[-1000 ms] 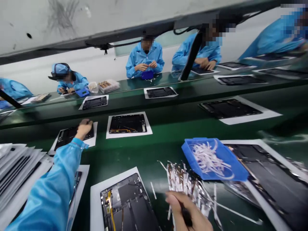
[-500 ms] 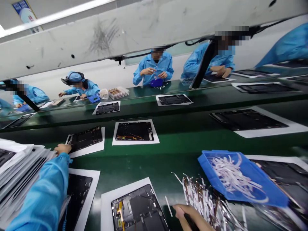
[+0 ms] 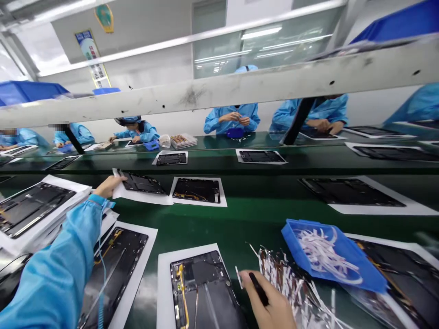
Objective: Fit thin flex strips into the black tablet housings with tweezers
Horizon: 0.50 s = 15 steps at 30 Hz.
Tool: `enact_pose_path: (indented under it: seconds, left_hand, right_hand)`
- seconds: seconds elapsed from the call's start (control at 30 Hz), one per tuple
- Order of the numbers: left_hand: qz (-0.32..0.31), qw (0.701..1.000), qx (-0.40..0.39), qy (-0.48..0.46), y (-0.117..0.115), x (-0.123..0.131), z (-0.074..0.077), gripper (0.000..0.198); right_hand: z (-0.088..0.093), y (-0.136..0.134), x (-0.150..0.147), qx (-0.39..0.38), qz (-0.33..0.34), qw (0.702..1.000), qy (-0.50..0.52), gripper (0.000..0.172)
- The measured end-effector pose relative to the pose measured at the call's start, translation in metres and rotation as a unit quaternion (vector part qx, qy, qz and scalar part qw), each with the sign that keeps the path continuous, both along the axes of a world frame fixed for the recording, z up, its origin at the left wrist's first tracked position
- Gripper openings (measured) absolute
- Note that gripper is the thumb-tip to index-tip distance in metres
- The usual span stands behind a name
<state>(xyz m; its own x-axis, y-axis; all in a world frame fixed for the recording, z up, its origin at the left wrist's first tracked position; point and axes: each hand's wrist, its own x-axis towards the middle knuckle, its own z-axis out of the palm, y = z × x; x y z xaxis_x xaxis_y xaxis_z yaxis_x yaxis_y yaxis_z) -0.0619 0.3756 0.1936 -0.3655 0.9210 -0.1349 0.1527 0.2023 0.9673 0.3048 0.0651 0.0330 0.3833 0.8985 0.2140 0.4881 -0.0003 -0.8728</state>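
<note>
My left hand (image 3: 108, 186), in a blue sleeve, reaches out and grips the left corner of a white sheet carrying an opened tablet (image 3: 142, 183) on the green belt; that corner is lifted. My right hand (image 3: 269, 304) sits at the bottom edge, closed on a thin black tool (image 3: 258, 288), beside a pile of shiny strips (image 3: 291, 285). Right in front of me lies another opened tablet on a white sheet (image 3: 202, 292). A second one (image 3: 115, 260) lies to its left under my left arm.
A blue tray of white strips (image 3: 331, 256) stands at right, over another tablet (image 3: 404, 274). A stack of tablets on sheets (image 3: 34, 208) is at left. More tablets (image 3: 197, 191) ride the belt. Several people in blue coats work across the line.
My left hand let go of the tablet on the belt, drew back, then took the sheet's left corner and raised it. The view tilted upward. My right hand stayed near the strips.
</note>
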Motion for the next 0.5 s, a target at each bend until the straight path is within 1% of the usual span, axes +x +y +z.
enact_pose_path:
  seconds: [0.03,0.1,0.13,0.2,0.27,0.33,0.37,0.43,0.5]
  left_hand:
    - [-0.007,1.000,0.006,-0.023,-0.010,0.005,0.004,0.035]
    - [-0.014,0.997,0.030,-0.067,-0.040,0.018,0.007,0.035]
    - [-0.014,0.995,0.046,-0.087,-0.059,0.025,0.005,0.035]
    - [-0.011,0.989,0.078,-0.125,-0.108,0.038,-0.004,0.035]
    - [-0.007,0.981,0.100,-0.164,-0.166,0.052,-0.021,0.034]
    - [-0.006,0.974,0.099,-0.203,-0.227,0.066,-0.043,0.028]
    - [-0.002,0.970,0.094,-0.224,-0.256,0.074,-0.056,0.028]
    - [0.014,0.962,0.077,-0.263,-0.309,0.090,-0.082,0.035]
    - [0.019,0.951,0.050,-0.304,-0.350,0.106,-0.108,0.046]
  right_hand:
    - [0.003,-0.001,-0.003,-0.004,0.011,1.000,0.005,0.047]
    - [0.011,-0.003,-0.012,-0.020,0.062,0.998,0.024,0.050]
    - [0.015,-0.004,-0.019,-0.027,0.097,0.994,0.040,0.052]
    - [0.022,-0.008,-0.033,-0.036,0.176,0.981,0.079,0.054]
    - [0.030,-0.013,-0.049,-0.043,0.233,0.962,0.133,0.051]
    - [0.035,-0.018,-0.065,-0.058,0.250,0.944,0.206,0.049]
    - [0.037,-0.020,-0.071,-0.070,0.248,0.933,0.250,0.049]
    - [0.039,-0.025,-0.082,-0.095,0.230,0.906,0.342,0.051]
    - [0.037,-0.026,-0.088,-0.108,0.200,0.886,0.403,0.051]
